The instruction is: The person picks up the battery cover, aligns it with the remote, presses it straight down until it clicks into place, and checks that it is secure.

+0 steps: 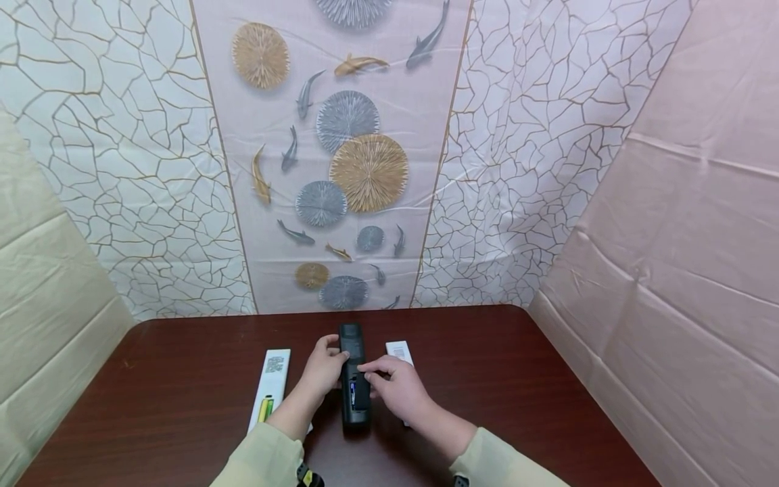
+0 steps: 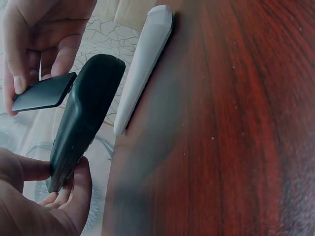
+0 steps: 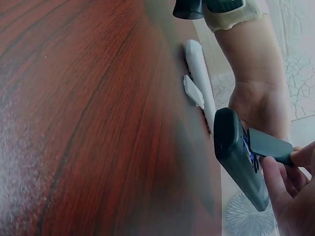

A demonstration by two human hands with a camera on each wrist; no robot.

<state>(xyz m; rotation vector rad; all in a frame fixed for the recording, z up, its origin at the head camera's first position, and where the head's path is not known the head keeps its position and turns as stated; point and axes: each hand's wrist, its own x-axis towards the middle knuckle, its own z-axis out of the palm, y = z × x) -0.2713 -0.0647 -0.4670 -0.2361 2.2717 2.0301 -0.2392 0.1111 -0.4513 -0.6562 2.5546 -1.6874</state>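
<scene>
A long black remote control (image 1: 351, 338) is tilted up off the table, its back toward the head view. My left hand (image 1: 324, 365) grips it by the far part, thumb on one side and fingers on the other. Its battery compartment is uncovered, and a blue battery (image 1: 353, 392) shows inside. Between thumb and fingers, my right hand (image 1: 398, 389) pinches a flat black battery cover (image 2: 44, 93). One end of the cover (image 3: 269, 145) meets the remote at the compartment, while the rest sticks out at an angle.
On the dark red wooden table (image 1: 182, 379), a white box (image 1: 274, 379) with a battery picture lies left of my left hand. Another white box (image 1: 399, 349) lies partly behind my right hand. A small white piece (image 3: 194, 92) sits beside the left box. Patterned cloth (image 1: 341, 169) hangs behind.
</scene>
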